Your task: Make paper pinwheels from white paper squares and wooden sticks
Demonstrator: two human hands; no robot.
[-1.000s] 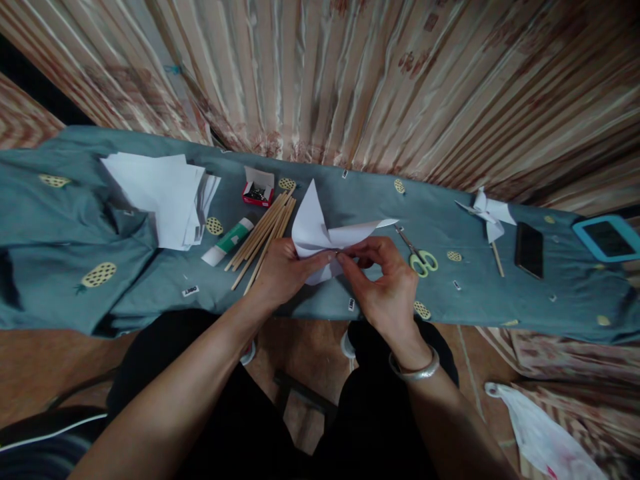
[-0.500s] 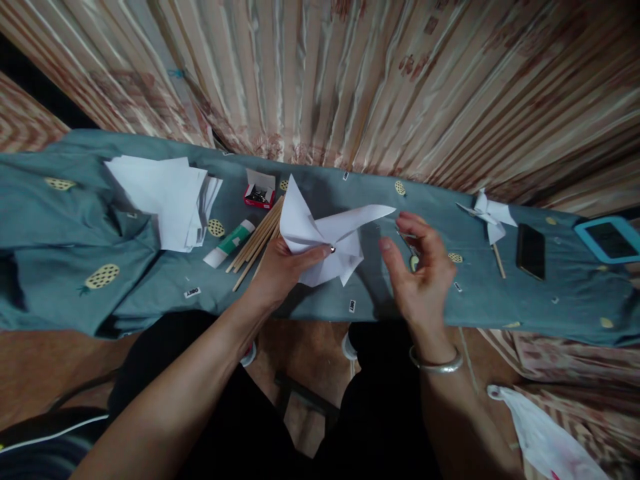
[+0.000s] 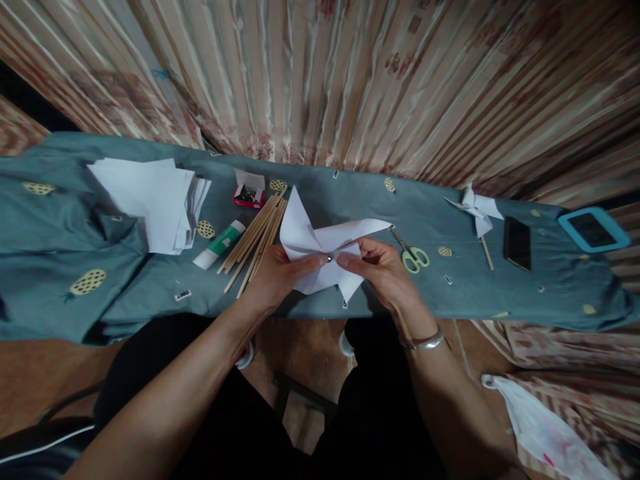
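Observation:
A white paper pinwheel (image 3: pixel 320 240) is held up over the near middle of the table, its blades folded in toward the centre. A small shiny thumbtack (image 3: pixel 329 259) sits at that centre. My left hand (image 3: pixel 275 273) grips the pinwheel from the left, thumb beside the tack. From the right, my right hand (image 3: pixel 385 270) pinches the paper, its thumb also close to the tack. The fingers behind the paper are hidden. Wooden sticks (image 3: pixel 253 240) lie just left of the pinwheel, and green-handled scissors (image 3: pixel 414 259) rest beyond my right hand.
On the left are a stack of white paper (image 3: pixel 155 207), a glue stick (image 3: pixel 220 245) and a red box of tacks (image 3: pixel 249 193). To the right lie a finished pinwheel on a stick (image 3: pixel 480 210), a phone (image 3: pixel 517 243) and a blue-framed tablet (image 3: pixel 595 229). A curtain (image 3: pixel 300 80) hangs behind the table.
My right hand, open and apart from the paper before, has moved left and closed on the pinwheel's right side. The scissors are now uncovered. The left hand keeps its grip.

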